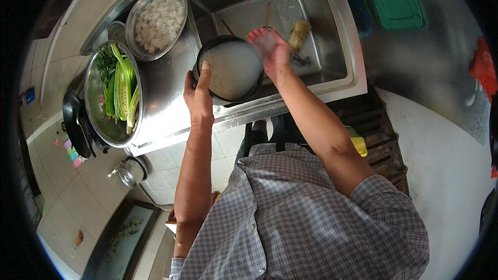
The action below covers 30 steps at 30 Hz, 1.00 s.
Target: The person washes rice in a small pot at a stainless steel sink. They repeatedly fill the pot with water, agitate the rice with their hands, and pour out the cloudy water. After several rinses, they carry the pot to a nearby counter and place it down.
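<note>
- Steel sink (346,26) below the right hand (275,54)
- left hand (199,94) pinching the rim of a dark pot (208,45), cloudy water (236,67) inside
- right hand palm-up beside it, totally unclenched

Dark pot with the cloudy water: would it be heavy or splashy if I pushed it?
The pot is probably heavy for its size, because it holds plenty of cloudy water. A push would likely make it slosh out, since the water comes close to the rim. It may be slippery too: cloudy liquid shows at the right hand beside it.
</note>
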{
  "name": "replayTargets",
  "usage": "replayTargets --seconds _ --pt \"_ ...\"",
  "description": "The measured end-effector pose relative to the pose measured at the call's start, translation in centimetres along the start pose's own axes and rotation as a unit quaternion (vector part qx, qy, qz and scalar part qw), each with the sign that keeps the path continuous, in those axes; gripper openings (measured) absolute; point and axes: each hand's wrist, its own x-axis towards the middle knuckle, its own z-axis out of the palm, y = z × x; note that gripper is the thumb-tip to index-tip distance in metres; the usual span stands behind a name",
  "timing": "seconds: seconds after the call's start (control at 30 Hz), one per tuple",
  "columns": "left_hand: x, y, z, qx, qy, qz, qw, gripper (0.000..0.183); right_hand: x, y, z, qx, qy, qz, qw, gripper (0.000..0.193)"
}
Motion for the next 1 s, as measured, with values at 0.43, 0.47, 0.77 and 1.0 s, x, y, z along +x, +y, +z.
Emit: replayTargets --seconds 0.43,0.47,0.77,1.0 --pt "-0.4 0.7 0.3 0.016 0.006 0.023 1.000 0.108 -0.3 0.8 -0.1 -0.001 0.003 -0.014 1.000 0.049" --pt "-0.6 0.7 0.4 0.015 0.011 0.022 1.000 0.106 -0.1 0.8 -0.3 0.008 -0.008 -0.009 1.000 0.054" --pt "-1.4 1.8 0.9 0.055 0.038 0.045 0.997 0.094 0.0 1.4 -0.7 -0.006 -0.020 -0.013 1.000 0.049" --pt "-1.4 2.2 0.7 0.078 0.036 0.043 0.995 0.086 -0.1 1.6 -0.7 0.019 -0.021 -0.001 1.000 0.044"
